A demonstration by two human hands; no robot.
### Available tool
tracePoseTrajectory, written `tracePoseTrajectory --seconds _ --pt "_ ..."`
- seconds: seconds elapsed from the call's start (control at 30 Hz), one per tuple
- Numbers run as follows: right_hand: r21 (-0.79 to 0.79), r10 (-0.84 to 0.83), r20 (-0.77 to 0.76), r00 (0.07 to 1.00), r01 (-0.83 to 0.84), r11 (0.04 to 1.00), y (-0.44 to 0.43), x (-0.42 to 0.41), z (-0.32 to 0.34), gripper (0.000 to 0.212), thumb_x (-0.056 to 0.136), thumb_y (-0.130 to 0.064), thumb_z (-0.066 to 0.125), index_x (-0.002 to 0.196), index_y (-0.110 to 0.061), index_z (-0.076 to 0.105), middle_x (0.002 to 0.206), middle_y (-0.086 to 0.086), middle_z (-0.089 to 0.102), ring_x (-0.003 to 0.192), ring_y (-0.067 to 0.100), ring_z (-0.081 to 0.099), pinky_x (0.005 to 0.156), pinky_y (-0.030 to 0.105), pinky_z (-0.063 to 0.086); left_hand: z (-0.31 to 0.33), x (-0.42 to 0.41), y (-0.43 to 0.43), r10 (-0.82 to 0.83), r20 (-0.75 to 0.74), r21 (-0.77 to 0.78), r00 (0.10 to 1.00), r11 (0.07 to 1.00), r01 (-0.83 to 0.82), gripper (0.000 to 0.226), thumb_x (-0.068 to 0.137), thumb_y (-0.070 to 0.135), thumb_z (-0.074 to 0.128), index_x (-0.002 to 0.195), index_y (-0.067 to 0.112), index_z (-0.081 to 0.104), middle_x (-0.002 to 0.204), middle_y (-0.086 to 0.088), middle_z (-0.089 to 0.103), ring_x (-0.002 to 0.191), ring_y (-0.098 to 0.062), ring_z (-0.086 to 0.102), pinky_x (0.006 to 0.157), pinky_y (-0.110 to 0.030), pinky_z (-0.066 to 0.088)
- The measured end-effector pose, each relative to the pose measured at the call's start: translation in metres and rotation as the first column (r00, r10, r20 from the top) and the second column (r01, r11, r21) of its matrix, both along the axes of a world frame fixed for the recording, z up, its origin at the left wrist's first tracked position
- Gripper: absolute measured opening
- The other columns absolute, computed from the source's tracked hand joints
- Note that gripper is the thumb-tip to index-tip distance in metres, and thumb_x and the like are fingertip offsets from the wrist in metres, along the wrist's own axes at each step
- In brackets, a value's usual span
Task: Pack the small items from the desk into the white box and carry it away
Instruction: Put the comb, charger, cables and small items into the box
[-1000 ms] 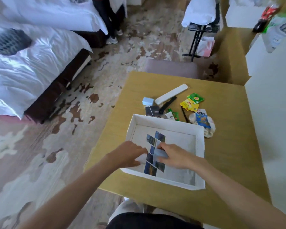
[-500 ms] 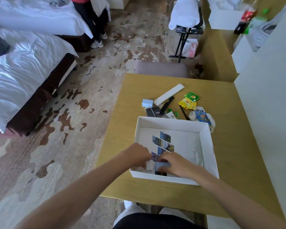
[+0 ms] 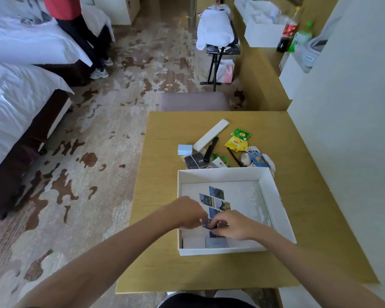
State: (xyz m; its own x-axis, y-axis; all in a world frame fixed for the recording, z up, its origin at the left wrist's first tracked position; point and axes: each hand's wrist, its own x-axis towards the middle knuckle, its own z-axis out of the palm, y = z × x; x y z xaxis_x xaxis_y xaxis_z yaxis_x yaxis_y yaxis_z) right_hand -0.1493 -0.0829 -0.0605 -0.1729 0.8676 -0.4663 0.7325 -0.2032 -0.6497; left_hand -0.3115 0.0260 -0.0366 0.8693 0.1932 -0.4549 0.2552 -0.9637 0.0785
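Note:
The white box sits open on the yellow desk. Its floor shows a printed strip of small photos. My left hand and my right hand meet over the box's near part, both pinching a small dark purple item between the fingertips. Two flat cards, one white and one grey, lie at the box's near wall. Behind the box lies a heap of small items: a long white case, a pale blue pad, yellow and green tea sachets, a black pen and a blue packet.
A grey upholstered stool stands at the desk's far edge. A white wall bounds the desk on the right. Two beds fill the left side, with a person's legs beside them. A folding rack holds white cloth further back.
Both hands drew back toward the box's near wall and lifted slightly, now pinching a small dark item together. Cards lie uncovered at the near wall. The camera tilted up.

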Motion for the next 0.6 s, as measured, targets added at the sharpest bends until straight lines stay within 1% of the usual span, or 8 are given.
tracePoseTrajectory --seconds 0.07,0.17,0.23,0.3,0.37,0.47,0.53,0.6 --pt "0.083 -0.134 -0.037 0.990 0.137 0.987 0.008 0.006 0.006 0.015 0.091 -0.021 0.062 0.103 -0.019 0.071 0.101 -0.004 0.069 0.090 0.007 0.062 0.076 0.014 0.043 0.011 0.001 0.013 -0.007 0.203 0.051 0.979 0.999 -0.004 0.030 0.094 0.026 0.046 0.121 0.026 0.058 0.116 -0.001 0.066 0.104 -0.025 0.060 0.086 -0.039 0.044" --pt "0.214 -0.288 -0.105 0.952 0.304 0.928 0.026 0.017 0.020 0.010 0.093 -0.025 0.060 0.099 -0.025 0.068 0.098 -0.010 0.069 0.091 0.004 0.063 0.083 0.022 0.049 0.019 0.001 0.037 0.069 0.508 0.049 0.859 0.993 -0.109 0.029 0.092 0.019 0.046 0.115 0.019 0.064 0.110 -0.002 0.068 0.103 -0.025 0.059 0.089 -0.038 0.045" --pt "0.307 -0.363 -0.121 0.924 0.383 0.871 0.040 0.024 0.029 0.011 0.094 -0.026 0.059 0.100 -0.023 0.067 0.097 -0.010 0.068 0.092 0.006 0.063 0.083 0.025 0.051 0.023 0.003 0.054 0.195 0.612 -0.022 0.766 0.973 -0.230 0.028 0.090 0.017 0.048 0.112 0.017 0.066 0.110 -0.003 0.068 0.105 -0.024 0.059 0.088 -0.037 0.047" --pt "0.385 -0.418 -0.115 0.901 0.428 0.817 0.055 0.030 0.038 0.015 0.095 -0.027 0.057 0.105 -0.021 0.066 0.098 -0.009 0.067 0.090 0.007 0.063 0.077 0.022 0.050 0.024 0.007 0.071 0.347 0.659 -0.122 0.668 0.925 -0.360 0.025 0.090 0.018 0.049 0.109 0.019 0.066 0.107 -0.001 0.068 0.104 -0.024 0.059 0.082 -0.036 0.048" --pt "0.439 -0.453 -0.109 0.885 0.451 0.777 0.072 0.037 0.046 0.017 0.095 -0.026 0.057 0.107 -0.019 0.066 0.097 -0.008 0.068 0.088 0.008 0.063 0.072 0.021 0.049 0.023 0.012 0.088 0.530 0.603 -0.262 0.596 0.837 -0.480 0.024 0.091 0.019 0.048 0.108 0.023 0.065 0.106 -0.001 0.067 0.101 -0.024 0.059 0.076 -0.035 0.049" --pt "0.468 -0.451 -0.077 0.889 0.432 0.771 0.100 0.047 0.051 0.018 0.095 -0.023 0.055 0.107 -0.017 0.066 0.095 -0.004 0.070 0.087 0.011 0.064 0.073 0.030 0.052 0.016 0.017 0.118 0.739 0.387 -0.439 0.551 0.673 -0.595 0.027 0.091 0.021 0.045 0.109 0.027 0.064 0.113 -0.001 0.066 0.098 -0.022 0.062 0.080 -0.036 0.053" --pt "0.442 -0.427 -0.040 0.903 0.400 0.803 0.122 0.056 0.045 0.018 0.094 -0.021 0.054 0.106 -0.016 0.066 0.096 -0.003 0.070 0.088 0.012 0.064 0.073 0.032 0.052 0.006 0.021 0.137 0.786 0.277 -0.457 0.553 0.614 -0.644 0.030 0.090 0.019 0.043 0.111 0.027 0.063 0.117 -0.002 0.066 0.099 -0.023 0.063 0.085 -0.038 0.054" --pt "0.375 -0.411 0.006 0.912 0.379 0.846 0.147 0.065 0.032 0.018 0.092 -0.018 0.054 0.104 -0.015 0.067 0.098 -0.002 0.070 0.088 0.013 0.062 0.071 0.028 0.049 -0.007 0.025 0.152 0.815 0.203 -0.451 0.543 0.570 -0.686 0.029 0.089 0.016 0.045 0.113 0.023 0.062 0.117 -0.004 0.066 0.101 -0.023 0.063 0.088 -0.037 0.053"
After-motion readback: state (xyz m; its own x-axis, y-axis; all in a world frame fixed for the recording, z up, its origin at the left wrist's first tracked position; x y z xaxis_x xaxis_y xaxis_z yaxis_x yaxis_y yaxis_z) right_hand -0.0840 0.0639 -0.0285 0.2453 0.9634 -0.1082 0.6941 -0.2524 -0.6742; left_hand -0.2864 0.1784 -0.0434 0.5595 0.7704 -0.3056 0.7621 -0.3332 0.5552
